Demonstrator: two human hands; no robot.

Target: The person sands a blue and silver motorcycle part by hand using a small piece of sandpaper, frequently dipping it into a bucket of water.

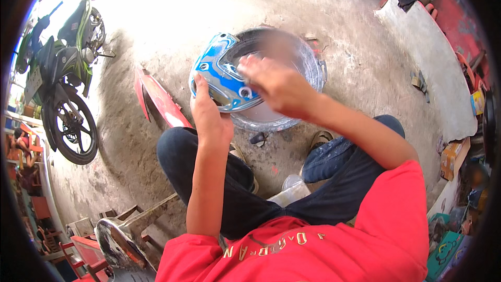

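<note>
A curved blue and grey motorcycle body panel (224,76), glossy and patterned, is tilted over the left side of a round basin (319,74). My left hand (209,111) grips the panel's lower left edge, thumb on its outer face. My right hand (274,82) is slightly blurred and lies over the panel's right edge with fingers together; whether anything is under the fingers cannot be seen. Cloudy greyish water (260,116) lies in the basin below the panel. A blurred patch covers part of the basin's far side.
A red and white body panel (164,103) lies on the concrete floor to the left. Beyond it stands a green and black motorcycle (66,70). A small dark object (258,138) lies below the basin. A pale slab (434,66) runs along the right. Wooden pieces (133,219) are at lower left.
</note>
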